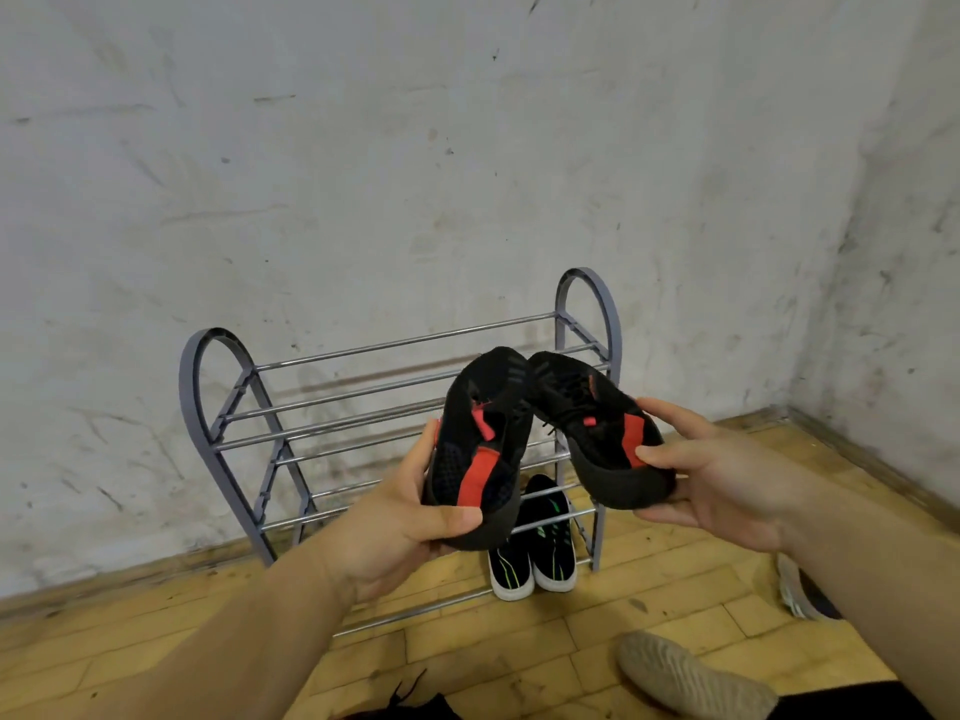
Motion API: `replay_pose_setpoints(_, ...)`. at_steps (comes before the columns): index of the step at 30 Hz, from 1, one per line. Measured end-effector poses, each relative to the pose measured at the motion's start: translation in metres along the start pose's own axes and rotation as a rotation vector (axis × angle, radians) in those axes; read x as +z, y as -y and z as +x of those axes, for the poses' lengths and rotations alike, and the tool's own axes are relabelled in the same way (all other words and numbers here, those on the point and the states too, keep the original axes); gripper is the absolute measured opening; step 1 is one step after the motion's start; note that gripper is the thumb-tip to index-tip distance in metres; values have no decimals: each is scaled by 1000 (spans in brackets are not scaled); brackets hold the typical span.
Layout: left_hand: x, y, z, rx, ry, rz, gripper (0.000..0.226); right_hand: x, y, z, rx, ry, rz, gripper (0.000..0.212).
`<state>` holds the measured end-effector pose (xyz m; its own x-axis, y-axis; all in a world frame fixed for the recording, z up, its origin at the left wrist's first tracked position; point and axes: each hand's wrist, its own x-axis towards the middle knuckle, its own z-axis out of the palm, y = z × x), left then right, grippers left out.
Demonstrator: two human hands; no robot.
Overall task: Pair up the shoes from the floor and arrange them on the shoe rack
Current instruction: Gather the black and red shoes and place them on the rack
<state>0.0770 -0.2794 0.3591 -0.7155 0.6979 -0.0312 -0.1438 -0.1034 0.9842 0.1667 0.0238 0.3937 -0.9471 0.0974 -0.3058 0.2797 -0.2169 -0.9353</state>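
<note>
I hold two black sneakers with red straps in front of the shoe rack (218, 397), toes touching near the top. My left hand (400, 517) grips the heel of the left black-and-red sneaker (483, 449). My right hand (722, 480) grips the heel of the right black-and-red sneaker (597, 428). The rack is grey with chrome bars and stands against the wall. On its lowest tier at the right sits a pair of black sneakers with green stripes (535, 548), white toes pointing toward me.
A beige shoe (691, 678) lies on the wooden floor at the lower right. A grey-white shoe (800, 589) lies at the right edge, partly behind my forearm. A black shoe with laces (415, 704) peeks in at the bottom edge. The room corner is to the right.
</note>
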Motion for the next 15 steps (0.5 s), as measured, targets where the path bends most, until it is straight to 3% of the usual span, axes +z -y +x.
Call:
replay_pose_setpoints(5, 14, 7, -7, -52, 47, -17, 89, -8, -2, -21, 51, -53, -40, 48)
replay_pose_setpoints(12, 20, 26, -9, -238, 112, -70, 86, -13, -11, -21, 232, -173, -17, 22)
replay_pose_setpoints(15, 23, 45, -5, -333, 62, -54, 84, -9, -33, -6, 308, -188, -93, 19)
